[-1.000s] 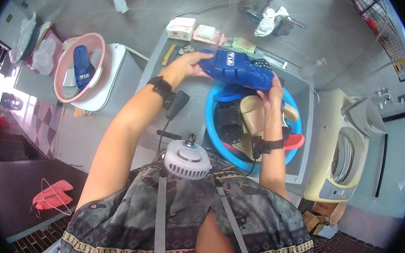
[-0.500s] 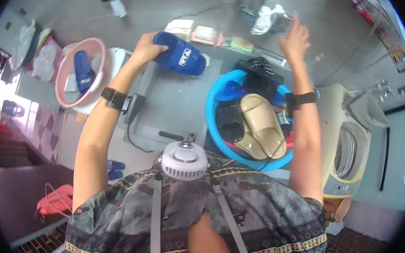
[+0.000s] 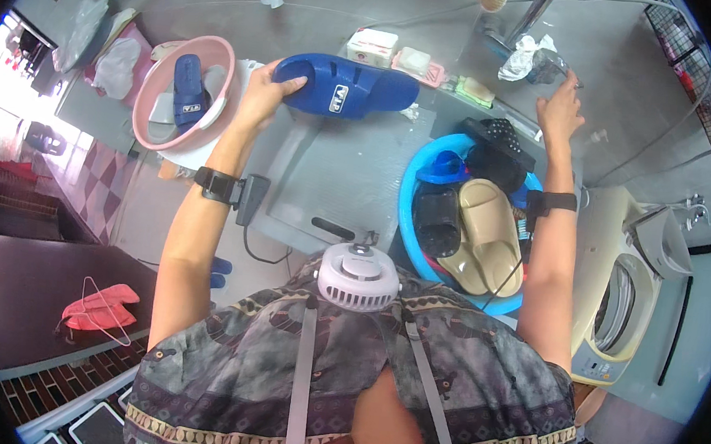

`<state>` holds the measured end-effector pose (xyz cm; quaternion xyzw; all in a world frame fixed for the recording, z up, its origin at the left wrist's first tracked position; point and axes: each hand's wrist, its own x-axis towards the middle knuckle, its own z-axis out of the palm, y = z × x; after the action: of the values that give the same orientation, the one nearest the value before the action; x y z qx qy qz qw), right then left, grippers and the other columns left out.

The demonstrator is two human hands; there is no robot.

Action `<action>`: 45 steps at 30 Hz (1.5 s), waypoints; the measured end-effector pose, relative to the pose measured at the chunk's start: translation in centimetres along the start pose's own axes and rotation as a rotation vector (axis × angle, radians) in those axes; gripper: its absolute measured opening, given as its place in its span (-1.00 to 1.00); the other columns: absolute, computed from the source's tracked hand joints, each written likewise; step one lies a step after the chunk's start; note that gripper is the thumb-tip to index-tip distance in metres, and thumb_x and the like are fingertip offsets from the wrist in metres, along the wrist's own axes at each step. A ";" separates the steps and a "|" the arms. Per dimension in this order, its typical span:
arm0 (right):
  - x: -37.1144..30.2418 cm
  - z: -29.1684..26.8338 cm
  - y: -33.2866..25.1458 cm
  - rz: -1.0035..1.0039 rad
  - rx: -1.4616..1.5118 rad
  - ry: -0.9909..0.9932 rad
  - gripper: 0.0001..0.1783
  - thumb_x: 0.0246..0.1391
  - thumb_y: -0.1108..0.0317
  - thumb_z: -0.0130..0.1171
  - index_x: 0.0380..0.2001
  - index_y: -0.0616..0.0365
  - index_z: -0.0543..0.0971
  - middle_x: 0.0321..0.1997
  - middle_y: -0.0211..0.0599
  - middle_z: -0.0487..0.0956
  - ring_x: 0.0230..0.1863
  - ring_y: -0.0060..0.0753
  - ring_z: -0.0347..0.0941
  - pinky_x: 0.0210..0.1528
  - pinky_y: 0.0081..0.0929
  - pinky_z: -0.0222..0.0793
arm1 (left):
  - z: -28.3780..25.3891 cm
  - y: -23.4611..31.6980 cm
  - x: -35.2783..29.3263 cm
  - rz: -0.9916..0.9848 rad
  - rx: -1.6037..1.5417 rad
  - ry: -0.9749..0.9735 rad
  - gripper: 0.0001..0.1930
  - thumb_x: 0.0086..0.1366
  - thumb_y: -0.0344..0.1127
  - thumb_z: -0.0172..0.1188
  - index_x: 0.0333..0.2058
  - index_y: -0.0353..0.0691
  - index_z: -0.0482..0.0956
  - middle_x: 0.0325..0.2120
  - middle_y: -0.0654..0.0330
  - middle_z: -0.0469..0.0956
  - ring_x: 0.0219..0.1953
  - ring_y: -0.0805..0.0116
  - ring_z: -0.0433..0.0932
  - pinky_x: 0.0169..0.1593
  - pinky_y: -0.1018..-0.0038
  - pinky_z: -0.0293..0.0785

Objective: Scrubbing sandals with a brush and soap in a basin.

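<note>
left hand [image 3: 265,97] pinches the blue slipper [image 3: 349,84] over the sink's [image 3: 338,174] far left corner, seemingly light, rubbery, maybe slick, best gripped by the sole, right hand [image 3: 560,115] loosely open beside the tap [image 3: 548,68]!

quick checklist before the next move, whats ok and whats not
1. Blue slipper gripped: ok, left hand holds one end.
2. Slipper clear of the blue basin: ok, apart from it.
3. Right hand holding nothing: ok, none seen.
4. Right hand touching the tap: cannot tell.
5. Water running: cannot tell.
6. Second blue slipper inside pink basin: ok.
</note>
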<state>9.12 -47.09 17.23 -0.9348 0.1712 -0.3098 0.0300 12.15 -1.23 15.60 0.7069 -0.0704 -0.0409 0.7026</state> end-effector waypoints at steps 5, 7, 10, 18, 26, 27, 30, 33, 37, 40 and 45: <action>-1.4 1.4 3.1 0.060 0.360 -0.134 0.01 -0.27 0.47 0.13 0.25 -0.04 -0.18 0.25 -0.10 0.05 0.07 -0.03 0.29 0.01 -0.09 0.23 | -1.0 -2.5 -2.0 -0.082 -0.167 0.046 -0.66 0.03 -0.55 0.19 -0.16 -0.38 0.44 -0.27 0.13 0.52 -0.25 0.40 0.50 -0.09 0.46 0.41; -4.1 -0.9 0.4 -0.067 0.705 -0.063 0.01 -0.25 0.46 0.16 0.26 -0.04 -0.15 0.25 -0.05 0.08 0.10 -0.05 0.22 0.01 -0.21 0.26 | -2.5 -5.4 -2.2 -0.176 -0.352 0.151 -0.68 0.04 -0.57 0.16 -0.17 -0.39 0.44 -0.28 0.12 0.52 -0.25 0.34 0.50 -0.11 0.41 0.44; -9.8 -3.4 -0.1 0.010 0.701 -0.122 -0.02 -0.25 0.53 0.13 0.26 -0.05 -0.09 0.23 -0.14 0.05 0.03 -0.14 0.21 -0.07 -0.36 0.30 | -4.6 -5.3 -3.3 -0.516 -0.831 0.297 -0.62 0.15 -0.57 -0.02 -0.01 -0.35 0.24 -0.07 -0.06 0.35 -0.04 -0.01 0.39 0.00 -0.13 0.29; -21.6 -7.4 1.3 0.362 0.683 -0.164 -0.11 -0.24 0.59 0.09 0.22 -0.05 0.00 0.06 -0.01 0.15 -0.28 -0.40 0.31 -0.20 -0.50 0.33 | -19.0 -3.4 -1.9 -0.306 -1.009 0.689 -0.51 0.17 -0.54 -0.04 0.09 -0.29 0.08 0.07 -0.13 0.18 0.11 -0.14 0.18 0.10 -0.24 0.05; -26.3 -6.1 2.2 0.464 0.595 -0.238 -0.10 -0.22 0.63 0.11 0.21 -0.05 -0.01 0.00 -0.03 0.19 -0.11 -0.31 0.29 -0.07 -0.41 0.26 | -30.5 -7.9 2.0 -0.314 -0.940 0.708 -0.53 0.20 -0.39 0.05 0.07 -0.28 0.16 0.05 0.01 0.25 0.09 -0.06 0.23 0.05 -0.17 0.18; -26.4 -5.8 2.0 0.546 0.677 -0.295 -0.12 -0.21 0.61 0.11 0.21 -0.07 0.00 0.01 -0.02 0.18 -0.06 -0.32 0.26 -0.06 -0.41 0.26 | -30.1 -8.7 2.2 -0.299 -0.839 0.704 -0.52 0.21 -0.36 0.05 0.08 -0.30 0.14 0.06 0.01 0.23 0.11 -0.06 0.20 0.05 -0.18 0.17; -25.2 -5.6 -1.0 0.519 0.555 -0.385 -0.16 -0.25 0.58 0.11 0.18 0.04 0.07 0.08 0.04 0.18 -0.03 -0.24 0.26 -0.15 -0.47 0.37 | -31.0 -12.4 2.3 -0.508 -0.698 0.826 -0.49 0.21 -0.22 0.07 0.08 -0.27 0.15 0.01 -0.09 0.25 0.14 -0.04 0.13 0.12 -0.10 0.08; -25.6 -6.1 -3.4 0.519 0.670 -0.365 -0.16 -0.27 0.62 0.10 0.17 0.09 0.07 0.12 -0.05 0.15 0.05 -0.25 0.17 -0.15 -0.50 0.37 | -29.2 -11.8 1.8 -0.651 -0.552 0.855 -0.49 0.19 -0.31 0.07 0.09 -0.21 0.15 -0.11 -0.12 0.33 0.01 -0.03 0.31 0.02 0.11 0.31; -28.9 -3.9 -1.5 0.505 0.754 -0.328 -0.18 -0.28 0.58 0.16 0.15 0.04 0.12 0.16 -0.27 0.12 0.09 -0.25 0.10 -0.12 -0.43 0.37 | -27.1 -9.6 -2.3 -0.252 0.335 0.273 -0.40 0.10 -0.55 0.01 0.13 0.03 0.15 -0.20 0.11 0.47 -0.29 0.31 0.55 -0.34 0.44 0.54; -27.8 -4.4 -1.8 0.467 0.680 -0.357 -0.34 -0.25 0.49 0.19 0.03 0.02 0.27 0.05 -0.19 0.27 0.01 -0.23 0.22 -0.08 -0.37 0.33 | -26.6 -6.9 -5.3 -0.258 0.275 0.245 -0.37 0.05 -0.43 0.00 0.15 -0.26 0.04 -0.05 -0.06 0.31 -0.02 0.13 0.40 -0.08 0.28 0.45; -26.8 -6.0 -1.7 0.534 0.551 -0.376 -0.57 -0.25 0.49 0.14 -0.17 0.05 0.46 -0.25 -0.08 0.38 -0.25 -0.29 0.41 -0.26 -0.44 0.39 | -32.6 -11.4 -1.3 -0.497 -0.255 0.612 -0.69 0.17 -0.36 0.02 -0.11 -0.22 0.22 -0.23 0.09 0.34 -0.19 0.13 0.38 -0.18 0.15 0.48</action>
<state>-13.98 -36.08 7.13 -0.8549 0.3096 -0.1495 0.3886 16.43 31.25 4.49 0.5893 0.3201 -0.0057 0.7417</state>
